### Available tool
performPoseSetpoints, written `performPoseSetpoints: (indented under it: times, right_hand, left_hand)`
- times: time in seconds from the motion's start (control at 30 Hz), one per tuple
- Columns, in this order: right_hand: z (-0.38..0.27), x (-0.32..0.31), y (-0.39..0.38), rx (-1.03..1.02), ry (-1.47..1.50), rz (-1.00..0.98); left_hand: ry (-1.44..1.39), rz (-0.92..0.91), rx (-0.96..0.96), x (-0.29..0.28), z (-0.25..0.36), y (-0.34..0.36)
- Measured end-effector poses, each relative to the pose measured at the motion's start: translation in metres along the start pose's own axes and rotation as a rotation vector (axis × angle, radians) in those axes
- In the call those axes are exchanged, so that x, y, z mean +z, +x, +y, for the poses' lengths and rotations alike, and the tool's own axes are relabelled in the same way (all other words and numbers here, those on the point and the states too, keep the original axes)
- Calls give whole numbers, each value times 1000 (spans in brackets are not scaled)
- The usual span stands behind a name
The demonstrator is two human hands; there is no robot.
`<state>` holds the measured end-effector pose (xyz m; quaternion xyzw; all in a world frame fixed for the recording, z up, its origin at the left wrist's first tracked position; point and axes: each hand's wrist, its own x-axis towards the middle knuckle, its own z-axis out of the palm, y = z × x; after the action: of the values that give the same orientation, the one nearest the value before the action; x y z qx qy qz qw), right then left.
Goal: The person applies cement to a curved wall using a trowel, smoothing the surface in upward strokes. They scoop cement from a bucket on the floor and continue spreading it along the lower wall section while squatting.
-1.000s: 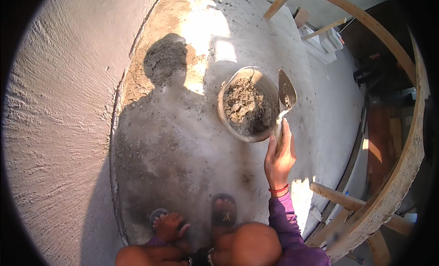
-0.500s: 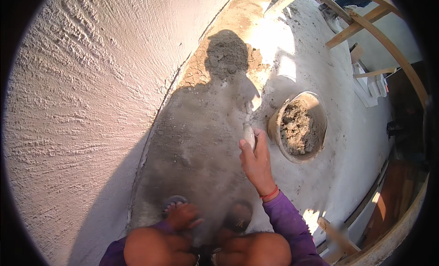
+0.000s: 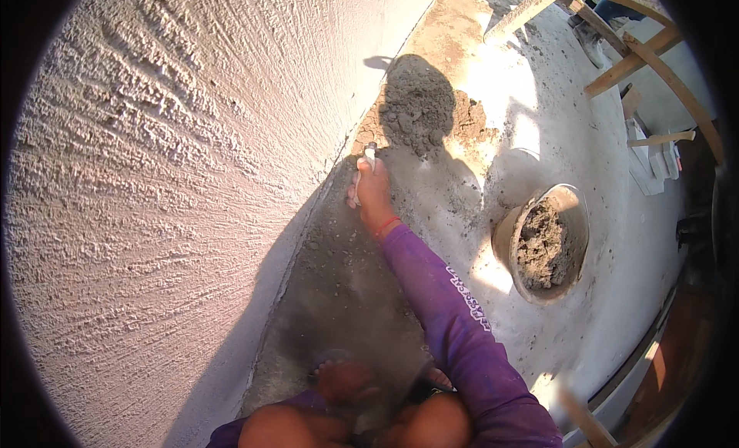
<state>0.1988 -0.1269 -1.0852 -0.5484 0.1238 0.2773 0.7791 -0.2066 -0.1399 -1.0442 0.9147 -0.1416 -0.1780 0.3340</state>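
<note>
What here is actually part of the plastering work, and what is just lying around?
In use:
right hand, gripping a trowel handle at the foot of the rough plastered wall
bucket of mortar
mortar heap on the floor

Lying about:
wooden frame pieces
pale flat pieces near the frame

The left hand is not visible.

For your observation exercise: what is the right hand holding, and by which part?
The right hand grips a trowel by its handle; the blade is hidden.
</note>
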Motion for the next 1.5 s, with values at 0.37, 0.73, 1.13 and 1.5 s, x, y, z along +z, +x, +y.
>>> performPoseSetpoints:
  times: [0.37,0.73,1.13,1.5]
  right_hand:
    - [-127,-85,-159,-25,154,-76]
    - [-153,-227,-311,-445,-1352,865]
    - [-63,-115,-182,28,-261,98]
    - [21,9,-56,90,25,21]
  left_hand:
    - [-47,-109,-35,19,-13,-10]
    - [22,-88,42,8,0,5]
    - [141,-132,-64,0,-1,1]
    - [2,5,7,-1,1,3]
